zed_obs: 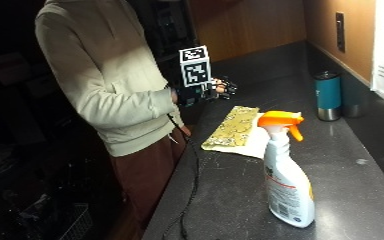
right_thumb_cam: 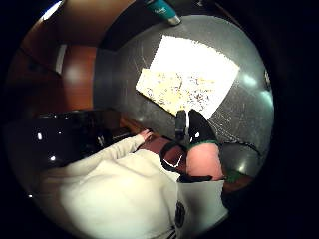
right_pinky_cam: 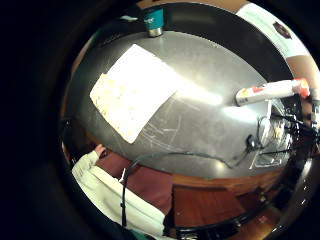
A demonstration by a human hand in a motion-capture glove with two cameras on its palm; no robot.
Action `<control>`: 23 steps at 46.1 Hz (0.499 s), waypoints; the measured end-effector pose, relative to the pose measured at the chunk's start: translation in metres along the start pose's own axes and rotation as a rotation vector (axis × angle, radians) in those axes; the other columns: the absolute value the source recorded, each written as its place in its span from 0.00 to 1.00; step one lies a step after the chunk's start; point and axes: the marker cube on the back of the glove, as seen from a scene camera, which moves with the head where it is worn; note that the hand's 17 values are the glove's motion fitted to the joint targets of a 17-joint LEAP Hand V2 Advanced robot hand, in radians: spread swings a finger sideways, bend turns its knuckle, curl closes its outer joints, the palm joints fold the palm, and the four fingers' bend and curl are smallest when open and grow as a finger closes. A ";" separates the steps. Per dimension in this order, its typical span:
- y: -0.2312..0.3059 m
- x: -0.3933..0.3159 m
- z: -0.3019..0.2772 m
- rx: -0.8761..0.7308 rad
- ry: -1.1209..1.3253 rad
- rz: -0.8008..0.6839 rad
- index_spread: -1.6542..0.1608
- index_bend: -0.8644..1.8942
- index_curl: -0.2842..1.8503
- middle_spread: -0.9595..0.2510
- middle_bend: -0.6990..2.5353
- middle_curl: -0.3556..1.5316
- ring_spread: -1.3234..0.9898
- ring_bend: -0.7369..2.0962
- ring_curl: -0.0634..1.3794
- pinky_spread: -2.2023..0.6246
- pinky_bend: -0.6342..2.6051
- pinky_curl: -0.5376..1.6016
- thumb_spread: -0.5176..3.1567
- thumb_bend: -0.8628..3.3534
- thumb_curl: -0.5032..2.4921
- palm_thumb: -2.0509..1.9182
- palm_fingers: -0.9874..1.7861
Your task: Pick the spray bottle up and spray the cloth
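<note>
Countertop (zed_obs: pixel 245 200): dark grey, scratched, glossy with light glare.
Wall behind countertop (zed_obs: pixel 258 25): brown wood panelling.
Wall plate (zed_obs: pixel 339 32): dark, on wall above countertop.

The person stands at the table's edge with the right forearm bent and raised to about chest height. The gloved right hand (zed_obs: pixel 213 89) hangs in the air in front of the body, its fingers (zed_obs: pixel 229 88) loosely curled with nothing in its grip. The other arm hangs down alongside the body.
</note>
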 end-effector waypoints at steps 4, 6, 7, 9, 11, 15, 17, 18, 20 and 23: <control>0.004 0.006 -0.001 0.036 -0.026 0.023 0.70 0.37 0.28 0.77 0.27 0.33 0.58 0.34 0.18 0.84 0.27 0.39 0.42 0.21 0.31 0.71 0.47; 0.007 0.008 -0.001 0.062 -0.044 0.036 0.70 0.37 0.28 0.77 0.27 0.33 0.58 0.34 0.19 0.84 0.27 0.39 0.42 0.21 0.31 0.72 0.48; 0.008 0.009 -0.001 0.076 -0.052 0.041 0.71 0.37 0.28 0.77 0.27 0.33 0.58 0.34 0.19 0.84 0.27 0.39 0.42 0.21 0.31 0.72 0.48; 0.009 0.011 -0.001 0.101 -0.069 0.052 0.71 0.37 0.28 0.77 0.27 0.33 0.58 0.35 0.19 0.83 0.27 0.40 0.42 0.21 0.32 0.72 0.48; 0.010 0.014 -0.002 0.128 -0.092 0.064 0.71 0.37 0.28 0.77 0.27 0.34 0.58 0.35 0.20 0.83 0.27 0.40 0.42 0.21 0.32 0.72 0.48; 0.014 0.020 -0.003 0.183 -0.151 0.078 0.71 0.37 0.27 0.77 0.27 0.34 0.58 0.35 0.21 0.83 0.28 0.40 0.42 0.20 0.32 0.72 0.48; 0.016 0.024 -0.005 0.208 -0.179 0.085 0.71 0.37 0.27 0.77 0.27 0.34 0.58 0.35 0.21 0.83 0.28 0.40 0.43 0.20 0.32 0.71 0.48; 0.017 0.026 -0.005 0.222 -0.192 0.090 0.71 0.37 0.27 0.77 0.27 0.34 0.57 0.36 0.21 0.83 0.28 0.40 0.43 0.20 0.32 0.70 0.48; 0.020 0.030 -0.007 0.254 -0.216 0.100 0.71 0.36 0.27 0.77 0.28 0.34 0.57 0.36 0.22 0.83 0.28 0.41 0.43 0.19 0.32 0.70 0.49; 0.023 0.037 -0.009 0.306 -0.239 0.122 0.71 0.36 0.27 0.77 0.28 0.34 0.57 0.36 0.22 0.83 0.28 0.41 0.43 0.20 0.31 0.69 0.49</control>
